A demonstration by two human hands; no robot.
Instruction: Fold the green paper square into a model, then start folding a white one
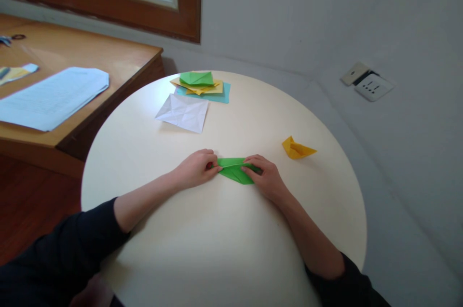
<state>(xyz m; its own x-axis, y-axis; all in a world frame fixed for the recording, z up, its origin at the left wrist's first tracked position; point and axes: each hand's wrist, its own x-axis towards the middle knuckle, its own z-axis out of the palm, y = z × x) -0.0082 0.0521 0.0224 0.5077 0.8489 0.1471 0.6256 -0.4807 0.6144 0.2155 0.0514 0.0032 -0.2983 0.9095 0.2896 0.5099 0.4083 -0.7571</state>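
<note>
A partly folded sheet of green origami paper (236, 172) lies at the middle of the round white table, creases showing across it. My left hand (198, 168) pinches its left end between thumb and fingers. At the paper's right side, my right hand (265, 176) grips the upper edge, thumb below and fingers above. Both hands hide the ends of the paper. To the right of my right hand sits a folded yellow paper boat (297, 149), apart from it.
Toward the table's (202, 249) far edge lie a creased white sheet (184, 113) and a stack of coloured papers (202, 85), green on top. A wooden desk (90, 46) at left bears printed papers (54, 97). A wall socket (372, 86) is at right.
</note>
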